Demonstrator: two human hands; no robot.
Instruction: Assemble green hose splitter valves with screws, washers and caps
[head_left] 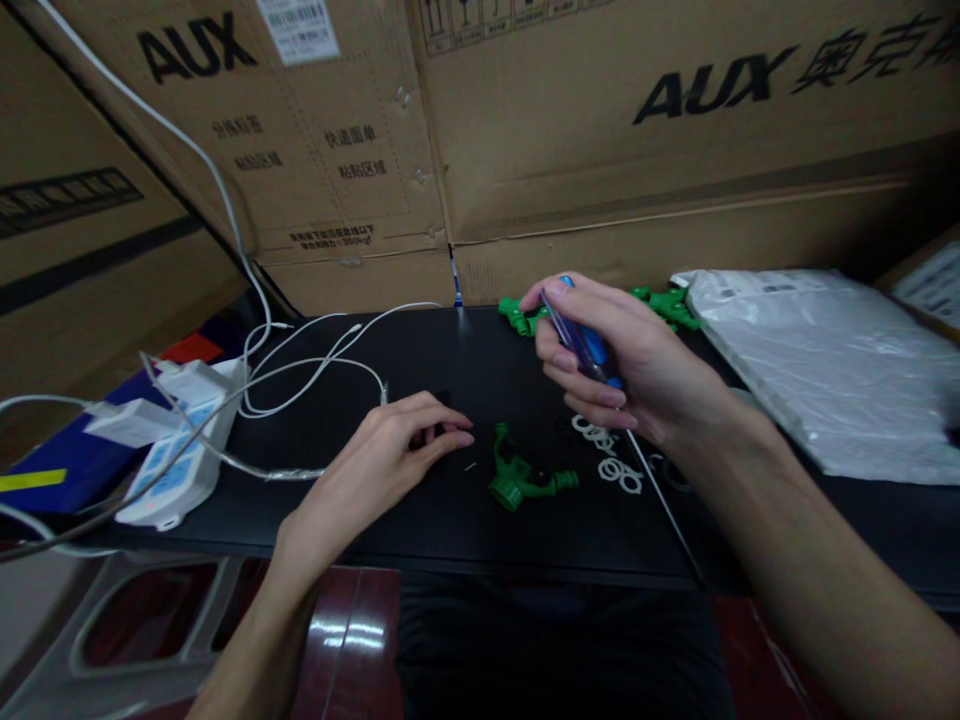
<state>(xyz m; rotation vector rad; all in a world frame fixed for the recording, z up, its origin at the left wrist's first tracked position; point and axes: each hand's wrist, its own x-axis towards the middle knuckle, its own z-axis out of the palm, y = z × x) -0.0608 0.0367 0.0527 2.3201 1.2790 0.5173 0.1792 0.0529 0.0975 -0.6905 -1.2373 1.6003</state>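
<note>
My right hand [607, 360] is raised over the black table [465, 520], fingers wrapped round a screwdriver with a blue and purple handle [581, 345]. My left hand [397, 450] rests on the table with its fingertips pinched on a small dark piece I cannot make out. A tiny screw [469, 466] lies just right of those fingers. Beside it lies a green plastic Y-shaped fitting [521, 478]. Several white rings [609, 452] lie to its right, under my right hand.
More green fittings [664, 303] lie at the table's back, by a plastic-wrapped flat pack [817, 360] on the right. White cables [315, 365] and a white power strip [176, 455] lie at left. Large AUX cardboard boxes [600, 130] wall the back.
</note>
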